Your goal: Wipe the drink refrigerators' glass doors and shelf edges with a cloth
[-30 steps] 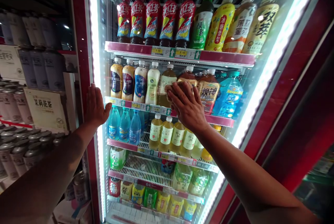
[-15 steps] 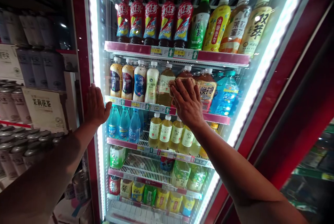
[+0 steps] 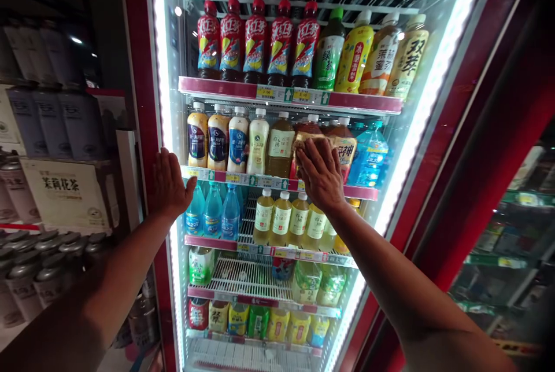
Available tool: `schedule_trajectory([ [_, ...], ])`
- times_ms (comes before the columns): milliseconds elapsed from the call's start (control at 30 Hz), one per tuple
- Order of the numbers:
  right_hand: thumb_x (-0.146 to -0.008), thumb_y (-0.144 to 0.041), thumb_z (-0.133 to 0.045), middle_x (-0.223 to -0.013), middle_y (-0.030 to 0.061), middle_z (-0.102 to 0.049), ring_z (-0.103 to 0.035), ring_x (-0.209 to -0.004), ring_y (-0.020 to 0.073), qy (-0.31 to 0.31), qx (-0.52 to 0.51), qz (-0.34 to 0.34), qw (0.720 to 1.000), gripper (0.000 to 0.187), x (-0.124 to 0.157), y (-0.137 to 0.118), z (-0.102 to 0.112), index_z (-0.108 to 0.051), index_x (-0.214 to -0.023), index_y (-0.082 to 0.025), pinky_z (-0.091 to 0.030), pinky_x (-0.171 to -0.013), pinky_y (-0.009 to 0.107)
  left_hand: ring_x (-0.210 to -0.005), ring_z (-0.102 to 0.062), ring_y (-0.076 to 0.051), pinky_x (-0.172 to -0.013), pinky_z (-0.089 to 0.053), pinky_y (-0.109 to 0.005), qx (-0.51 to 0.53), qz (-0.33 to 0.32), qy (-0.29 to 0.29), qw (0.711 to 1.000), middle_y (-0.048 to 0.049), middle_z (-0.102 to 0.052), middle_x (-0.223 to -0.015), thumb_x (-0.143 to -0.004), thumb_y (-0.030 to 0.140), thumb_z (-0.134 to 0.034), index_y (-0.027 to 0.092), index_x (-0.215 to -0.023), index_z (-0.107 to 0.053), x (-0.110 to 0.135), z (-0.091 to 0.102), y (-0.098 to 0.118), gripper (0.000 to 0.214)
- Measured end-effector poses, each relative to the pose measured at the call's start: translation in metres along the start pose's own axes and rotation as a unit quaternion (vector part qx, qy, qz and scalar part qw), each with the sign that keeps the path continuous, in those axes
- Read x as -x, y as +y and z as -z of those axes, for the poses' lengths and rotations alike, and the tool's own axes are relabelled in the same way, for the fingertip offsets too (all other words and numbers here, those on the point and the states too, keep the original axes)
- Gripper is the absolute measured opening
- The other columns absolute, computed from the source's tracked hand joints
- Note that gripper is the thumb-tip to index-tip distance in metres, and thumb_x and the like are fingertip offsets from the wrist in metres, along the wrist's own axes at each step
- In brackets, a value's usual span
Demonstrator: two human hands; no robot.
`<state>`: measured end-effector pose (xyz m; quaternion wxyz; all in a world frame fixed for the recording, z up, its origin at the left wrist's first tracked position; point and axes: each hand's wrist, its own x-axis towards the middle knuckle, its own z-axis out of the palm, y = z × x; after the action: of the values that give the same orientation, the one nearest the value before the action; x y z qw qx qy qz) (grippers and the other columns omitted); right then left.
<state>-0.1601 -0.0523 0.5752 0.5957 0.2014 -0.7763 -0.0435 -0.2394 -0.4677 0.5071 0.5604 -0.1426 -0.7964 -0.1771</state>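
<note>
My right hand (image 3: 321,176) presses a brownish cloth (image 3: 309,142) flat against the glass door (image 3: 392,129) of a lit drinks fridge, at the height of the second shelf, in front of amber tea bottles (image 3: 281,146). The fingers lie over the cloth, and only its upper edge shows. My left hand (image 3: 171,184) is open, palm flat on the door's left edge beside the red frame (image 3: 135,71). Red-labelled bottles (image 3: 255,42) fill the top shelf.
Behind the glass, several wire shelves hold rows of bottles down to the floor. To the left stand stacked grey cans (image 3: 39,268) and a cardboard box (image 3: 65,192). On the right are a wide red frame (image 3: 477,129) and dim store shelves (image 3: 511,245).
My right hand has slid the cloth to the right across the glass, from one amber bottle to its neighbour. The left hand stays put. My view has tilted up a little.
</note>
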Motion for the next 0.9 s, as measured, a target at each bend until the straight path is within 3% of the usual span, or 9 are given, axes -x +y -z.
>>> schedule_trajectory([
  [100,-0.105,-0.03,-0.05,-0.171,-0.0047,-0.032,-0.02,-0.162,0.0278,-0.005,0.021,0.0,1.0,0.069,0.003,0.002,0.003,-0.018,-0.165,-0.043,-0.025,-0.13,0.061,-0.162,0.006,-0.038,-0.132,-0.002,-0.061,0.016,-0.001,0.001,1.0,-0.0266,0.0,-0.172,-0.102,0.063,-0.028,0.0,-0.164,-0.008,0.0,0.001,0.0,0.092],
  [233,-0.106,-0.03,-0.046,-0.172,-0.0016,-0.031,-0.014,-0.163,0.0306,0.031,0.037,-0.06,0.997,0.063,-0.002,-0.001,-0.001,-0.024,-0.164,-0.039,-0.023,-0.129,0.065,-0.162,0.008,-0.038,-0.13,-0.004,-0.065,0.042,0.009,-0.007,0.999,-0.0249,0.001,-0.172,-0.101,0.062,-0.033,0.004,-0.166,-0.005,-0.001,0.003,0.003,0.091],
  [433,-0.104,-0.029,-0.049,-0.173,-0.0042,-0.029,-0.014,-0.163,0.0279,0.009,0.034,-0.053,0.998,0.066,0.007,-0.01,-0.005,-0.024,-0.164,-0.042,-0.023,-0.13,0.062,-0.162,0.008,-0.038,-0.129,-0.007,-0.068,0.064,0.009,-0.013,0.998,-0.0181,0.002,-0.175,-0.101,0.06,-0.035,0.015,-0.167,-0.018,-0.001,0.006,0.004,0.081],
  [500,-0.105,-0.031,-0.049,-0.172,-0.0017,-0.032,-0.015,-0.163,0.0274,0.013,0.048,-0.072,0.996,0.061,0.011,-0.006,-0.004,-0.031,-0.163,-0.039,-0.022,-0.131,0.06,-0.162,0.01,-0.039,-0.128,-0.006,-0.07,0.065,0.003,-0.012,0.998,-0.0175,0.005,-0.174,-0.102,0.059,-0.036,0.016,-0.166,-0.021,-0.001,0.005,0.004,0.079],
  [667,-0.107,-0.033,-0.042,-0.17,0.0092,-0.035,-0.009,-0.163,0.0293,0.088,0.076,-0.15,0.982,0.054,0.007,-0.004,-0.011,-0.042,-0.16,-0.025,-0.021,-0.129,0.064,-0.161,0.01,-0.039,-0.128,-0.002,-0.069,0.071,-0.002,-0.008,0.997,-0.0172,0.007,-0.174,-0.102,0.057,-0.036,0.014,-0.165,-0.026,-0.001,0.004,0.003,0.076],
  [900,-0.107,-0.034,-0.042,-0.169,0.0094,-0.039,-0.01,-0.164,0.0254,0.04,0.072,-0.123,0.989,0.052,0.018,-0.009,-0.004,-0.045,-0.158,-0.024,-0.024,-0.13,0.058,-0.161,0.009,-0.04,-0.128,-0.004,-0.069,0.07,-0.012,-0.011,0.997,-0.0164,0.008,-0.174,-0.102,0.054,-0.04,0.016,-0.165,-0.025,0.0,0.005,0.001,0.075],
])
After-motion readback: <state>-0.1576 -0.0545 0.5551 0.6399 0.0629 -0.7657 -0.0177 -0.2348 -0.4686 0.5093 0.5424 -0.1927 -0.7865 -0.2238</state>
